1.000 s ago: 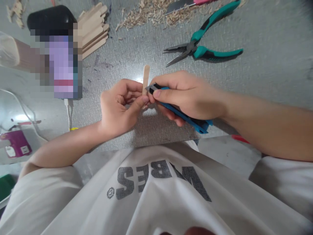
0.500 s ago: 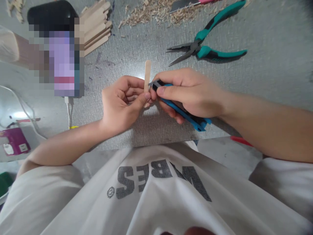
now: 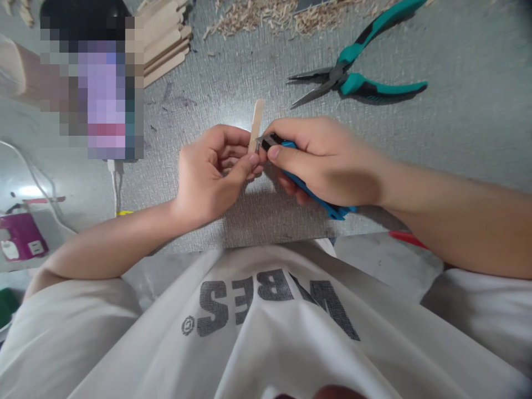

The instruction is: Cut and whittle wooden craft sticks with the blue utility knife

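Note:
Between the thumb and fingers of my left hand (image 3: 218, 166) a pale wooden craft stick (image 3: 257, 122) is pinched, its rounded end pointing away from me. My right hand (image 3: 320, 160) is wrapped around a blue and black utility knife (image 3: 299, 180), thumb along the front of the handle. The short blade (image 3: 260, 142) meets the stick's right edge just above my left thumb. Both hands are close together over the grey table, and the stick's lower end is hidden by my left fingers.
Teal-handled long-nose pliers (image 3: 338, 75) lie spread beyond my right hand. Wood shavings (image 3: 266, 19) are scattered along the far side, with a stack of craft sticks (image 3: 164, 41) at far left. A blurred-out device (image 3: 103, 100) with a white cable (image 3: 115, 188) and a purple box (image 3: 22, 235) are at left.
The stick has tilted, its upper end leaning further right. Both hands have shifted slightly, still gripping the stick and the knife. The table items sit a little higher in view.

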Available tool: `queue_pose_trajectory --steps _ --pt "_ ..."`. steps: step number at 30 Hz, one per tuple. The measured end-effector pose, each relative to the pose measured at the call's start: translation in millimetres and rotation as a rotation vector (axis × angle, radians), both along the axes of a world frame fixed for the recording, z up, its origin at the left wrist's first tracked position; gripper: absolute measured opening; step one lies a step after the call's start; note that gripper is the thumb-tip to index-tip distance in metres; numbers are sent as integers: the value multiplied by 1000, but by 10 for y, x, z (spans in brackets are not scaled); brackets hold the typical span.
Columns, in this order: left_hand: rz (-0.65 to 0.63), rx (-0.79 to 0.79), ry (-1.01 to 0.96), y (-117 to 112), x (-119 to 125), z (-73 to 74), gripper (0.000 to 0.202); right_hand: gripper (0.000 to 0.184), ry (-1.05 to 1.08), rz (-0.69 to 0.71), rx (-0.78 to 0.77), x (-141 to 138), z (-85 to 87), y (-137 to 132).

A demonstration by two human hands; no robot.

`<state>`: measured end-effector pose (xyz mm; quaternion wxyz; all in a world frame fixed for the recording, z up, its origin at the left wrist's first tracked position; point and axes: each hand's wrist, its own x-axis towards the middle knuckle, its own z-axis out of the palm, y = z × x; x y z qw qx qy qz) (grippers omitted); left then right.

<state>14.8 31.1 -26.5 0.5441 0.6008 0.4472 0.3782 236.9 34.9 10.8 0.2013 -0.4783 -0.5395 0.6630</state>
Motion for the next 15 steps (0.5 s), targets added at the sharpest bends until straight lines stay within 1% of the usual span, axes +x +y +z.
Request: queue_pose_trajectory --steps 2,4,6,7,8,10,12,13,15 --pt "-16 -26 61 8 -23 -32 25 29 -34 -5 13 -5 0 14" --pt "-32 -35 109 6 -48 -79 49 29 -69 -4 35 -9 15 31" --pt "-71 -32 96 2 -69 -121 71 30 -93 2 64 -7 46 49" --pt "-95 -18 83 4 -79 -132 77 29 -101 2 68 -3 66 58" --pt "-112 7 78 13 -88 -131 78 28 -112 -6 67 4 89 69" --pt "-115 89 93 54 -107 -91 73 26 -136 -48 62 27 136 95" --pt "-71 181 125 127 -126 -2 64 25 -146 -109 82 62 177 130" --pt "-89 164 192 169 -137 53 59 25 -150 -143 100 83 193 149" --pt "-32 235 245 241 -159 164 49 27 -157 -204 126 125 214 188"
